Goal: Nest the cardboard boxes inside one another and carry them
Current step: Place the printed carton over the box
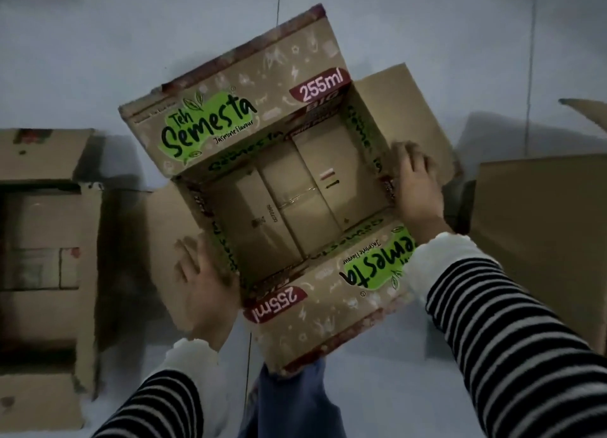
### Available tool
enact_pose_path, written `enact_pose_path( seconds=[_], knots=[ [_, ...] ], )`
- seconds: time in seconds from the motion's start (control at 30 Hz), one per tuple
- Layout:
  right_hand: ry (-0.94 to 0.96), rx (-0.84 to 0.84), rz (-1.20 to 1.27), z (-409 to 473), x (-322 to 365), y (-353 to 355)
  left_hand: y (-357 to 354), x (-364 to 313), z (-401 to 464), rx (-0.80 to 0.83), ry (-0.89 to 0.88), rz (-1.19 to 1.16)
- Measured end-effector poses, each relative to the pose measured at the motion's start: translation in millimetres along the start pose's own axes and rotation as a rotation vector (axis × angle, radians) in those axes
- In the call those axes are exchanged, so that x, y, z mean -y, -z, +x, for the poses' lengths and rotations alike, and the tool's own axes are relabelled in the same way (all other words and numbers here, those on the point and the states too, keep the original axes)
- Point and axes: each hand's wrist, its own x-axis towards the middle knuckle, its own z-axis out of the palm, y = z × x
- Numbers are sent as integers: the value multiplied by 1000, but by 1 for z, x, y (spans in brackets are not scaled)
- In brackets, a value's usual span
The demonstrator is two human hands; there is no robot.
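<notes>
The left hand (200, 273) presses flat and the right hand (415, 181) clasps the rim of the centre-frame printed box (295, 191), while the open box (88, 227) lies frame-left, nearer the left hand.

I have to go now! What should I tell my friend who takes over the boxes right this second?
Left hand: flat against the left side of the Teh Semesta box.
Right hand: on its right rim; grip unclear.
Box is open, flaps out, nothing inside. Another open box lies to the left, a third box to the right, both untouched.
Done: nothing nested yet.
Left: nest the boxes, then carry them.
</notes>
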Motion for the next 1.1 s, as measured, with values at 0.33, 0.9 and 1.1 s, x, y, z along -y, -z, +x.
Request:
enact_pose_path(
  seconds=[0.33,0.9,1.1],
  knots=[
    [-160,35,104,-52,12,-41,34,21,65,22,-173,-6],
    [-399,117,205,-185,-4,-59,40,48,16,218,-273,66],
    [-184,70,194,-205,60,-8,102,84,-43,180,-161,-101]
  ],
)
